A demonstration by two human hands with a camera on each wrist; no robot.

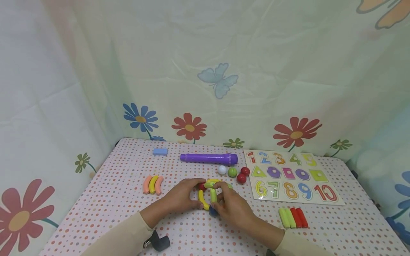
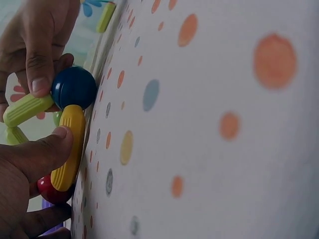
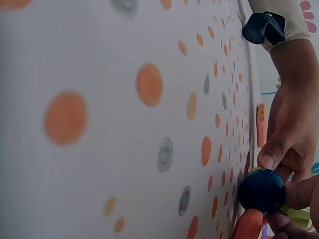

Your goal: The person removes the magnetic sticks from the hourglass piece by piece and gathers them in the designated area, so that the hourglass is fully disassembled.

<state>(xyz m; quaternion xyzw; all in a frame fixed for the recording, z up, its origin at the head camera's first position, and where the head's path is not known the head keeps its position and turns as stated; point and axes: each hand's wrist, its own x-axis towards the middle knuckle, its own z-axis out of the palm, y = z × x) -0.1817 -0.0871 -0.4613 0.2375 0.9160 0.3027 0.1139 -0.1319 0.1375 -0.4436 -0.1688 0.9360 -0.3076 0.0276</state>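
A small ring of toy pieces lies mid-table on the dotted cloth (image 1: 112,199): a yellow curved stick (image 1: 201,200), a green curved stick (image 1: 209,184), a red ball (image 1: 201,186) and a dark blue ball (image 2: 74,88). My left hand (image 1: 192,193) grips the ring from the left, its thumb pressing the yellow curved stick (image 2: 70,147) above the red ball (image 2: 50,191). My right hand (image 1: 221,199) pinches a short green stick (image 1: 213,195) beside the blue ball (image 3: 261,190). In the left wrist view the right hand's fingers (image 2: 37,55) hold the green stick (image 2: 27,109) against the blue ball.
Behind the ring lie a purple tube (image 1: 209,158), a blue block (image 1: 160,152), a white ball (image 1: 222,169), a green ball (image 1: 232,172) and two red balls (image 1: 243,175). A number puzzle board (image 1: 291,176) sits right. Curved sticks (image 1: 153,184) lie left, green and red sticks (image 1: 293,218) right. Flowered curtains enclose the table.
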